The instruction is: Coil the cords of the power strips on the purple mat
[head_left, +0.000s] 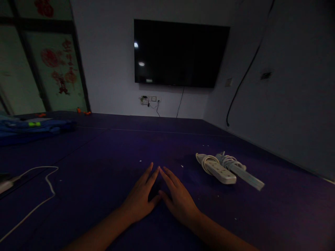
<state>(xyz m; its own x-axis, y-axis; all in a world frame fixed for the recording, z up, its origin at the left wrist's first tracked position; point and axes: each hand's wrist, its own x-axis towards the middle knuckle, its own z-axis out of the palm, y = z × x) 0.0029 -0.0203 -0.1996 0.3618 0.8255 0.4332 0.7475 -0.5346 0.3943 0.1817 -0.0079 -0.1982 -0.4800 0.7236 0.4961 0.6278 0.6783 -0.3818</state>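
Note:
My left hand (141, 198) and my right hand (178, 198) lie flat, palms down, on a dark purple table (104, 157). Their fingertips and thumbs touch, forming a triangle between them. Both hands are open and hold nothing. To the right of my right hand lie two white power strips (225, 167) with their cords coiled at the far end, a short way from my fingers.
A white cable (44, 181) curls across the table at the left, running to a device at the left edge. Blue fabric (34, 127) lies at the far left. A dark wall-mounted screen (180, 52) hangs ahead, above wall sockets (149, 100). Walls close the right side.

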